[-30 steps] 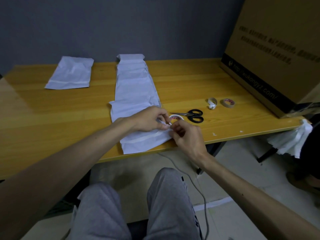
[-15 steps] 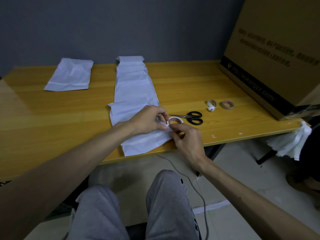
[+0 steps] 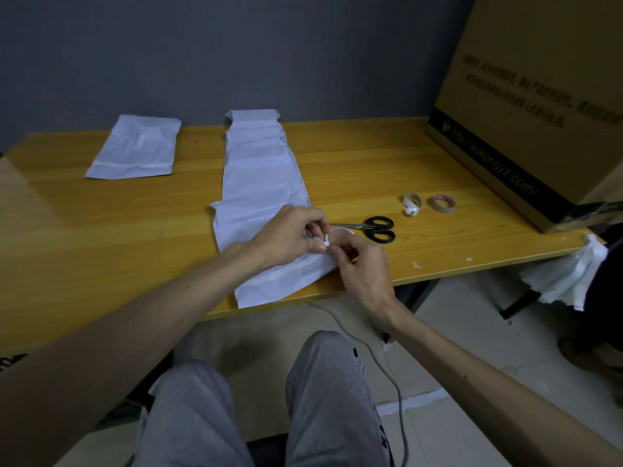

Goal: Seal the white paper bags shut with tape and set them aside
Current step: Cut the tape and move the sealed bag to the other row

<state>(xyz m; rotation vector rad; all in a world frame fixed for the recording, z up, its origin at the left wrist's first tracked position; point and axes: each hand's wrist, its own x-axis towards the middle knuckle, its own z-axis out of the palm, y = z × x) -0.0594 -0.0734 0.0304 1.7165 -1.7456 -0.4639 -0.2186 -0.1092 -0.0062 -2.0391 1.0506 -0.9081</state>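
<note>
Backdrop: grey wall (image 3: 236,55) across the top of the frame, with a yellow wooden table (image 3: 371,170) below it.
Upper right: large cardboard box (image 3: 539,112) standing on the table's far right end, dark band with printed lettering along its lower edge.
Upper left: single white paper bag (image 3: 135,150) lying flat, a pale strip across its near end, well apart from the others.
Centre: row of white paper bags (image 3: 259,170) overlapped in a line running from the table's back edge toward the person.
Nearest bag (image 3: 276,281): flat at the table's front edge, lower centre, its near end slightly overhanging; both hands sit at its right corner.
Left hand (image 3: 286,237): fingers curled, thumb and fingertips pinching a small white tape end (image 3: 325,245).
Right hand (image 3: 364,264): fingers curled, tips meeting the left hand's at the same tape end; grip narrow.
Tape roll (image 3: 340,233): just above the fingertips, partly hidden; whether the right hand also holds it cannot be told.
Scissors (image 3: 374,227): black handles, closed, lying just right of the roll.
Right of centre: curled white ring (image 3: 412,203) and brown tape roll (image 3: 442,203), side by side.
Right edge: bundle of white paper (image 3: 569,281) hanging by the table corner.
Bottom: knees in grey trousers (image 3: 323,399); grey cable (image 3: 381,362) trailing down from the table edge.
</note>
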